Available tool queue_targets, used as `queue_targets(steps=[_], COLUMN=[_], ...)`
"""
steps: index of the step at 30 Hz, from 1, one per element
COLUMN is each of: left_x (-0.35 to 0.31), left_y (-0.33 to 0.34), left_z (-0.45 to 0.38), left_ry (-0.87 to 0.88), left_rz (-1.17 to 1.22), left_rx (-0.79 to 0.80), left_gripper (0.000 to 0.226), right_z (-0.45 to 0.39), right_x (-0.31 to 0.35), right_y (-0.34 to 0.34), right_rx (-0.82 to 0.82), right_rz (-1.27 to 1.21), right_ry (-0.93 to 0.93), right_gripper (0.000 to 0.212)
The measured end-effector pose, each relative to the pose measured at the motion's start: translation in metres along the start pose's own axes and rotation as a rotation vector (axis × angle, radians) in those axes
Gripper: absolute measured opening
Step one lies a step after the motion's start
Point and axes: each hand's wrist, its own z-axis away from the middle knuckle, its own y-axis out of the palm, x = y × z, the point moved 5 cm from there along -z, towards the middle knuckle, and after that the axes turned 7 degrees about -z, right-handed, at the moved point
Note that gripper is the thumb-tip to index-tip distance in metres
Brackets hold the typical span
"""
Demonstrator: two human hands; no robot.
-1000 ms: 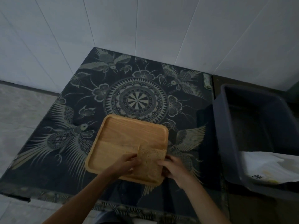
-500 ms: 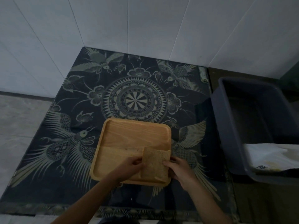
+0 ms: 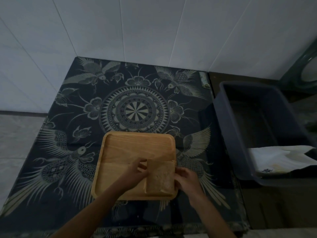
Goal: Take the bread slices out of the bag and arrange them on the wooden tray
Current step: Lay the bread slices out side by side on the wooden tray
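A square wooden tray (image 3: pixel 130 150) lies on the dark patterned table. A brown bread slice (image 3: pixel 161 177) rests in the tray's near right corner. My left hand (image 3: pixel 137 170) pinches the slice's left edge near its far corner. My right hand (image 3: pixel 186 176) holds the slice's right edge, over the tray's right rim. The white bread bag (image 3: pixel 281 158) lies crumpled inside the bin on the right; no slices show in it.
A dark grey plastic bin (image 3: pixel 235 134) stands right of the table, its near end holding the bag. White tiled wall runs behind the table. The table's cloth (image 3: pixel 135 110) has bird and mandala patterns. A round dark object (image 3: pixel 307 73) sits at the far right.
The slice, held tilted above the tray's near right corner, has come down flat into that corner. Both hands stayed on its edges. The camera view has shifted slightly.
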Motion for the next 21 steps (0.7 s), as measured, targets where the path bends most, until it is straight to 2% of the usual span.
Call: queue_targets(steps=[7, 11, 15, 19, 21], left_x=[0.001, 0.006, -0.012, -0.046, -0.056], left_y=[0.0, -0.004, -0.02, -0.028, -0.029], left_z=[0.01, 0.016, 0.027, 0.042, 0.047], left_ry=[-0.034, -0.049, 0.158, 0.394, 0.45], left_rz=[0.06, 0.024, -0.179, -0.349, -0.322], left_rx=[-0.041, -0.146, -0.319, -0.322, -0.276], left_gripper=[0.037, 0.043, 0.054, 0.057, 0.055], right_z=[0.014, 0.025, 0.039, 0.049, 0.053], right_x=[0.016, 0.034, 0.06, 0.086, 0.097], right_y=[0.003, 0.011, 0.023, 0.034, 0.038], right_rx=[0.017, 0.012, 0.104, 0.267, 0.348], right_rz=[0.075, 0.226, 0.355, 0.449, 0.489], right_ry=[-0.143, -0.368, -0.633, -0.817, -0.872], right_gripper=[0.02, 0.021, 0.02, 0.014, 0.015])
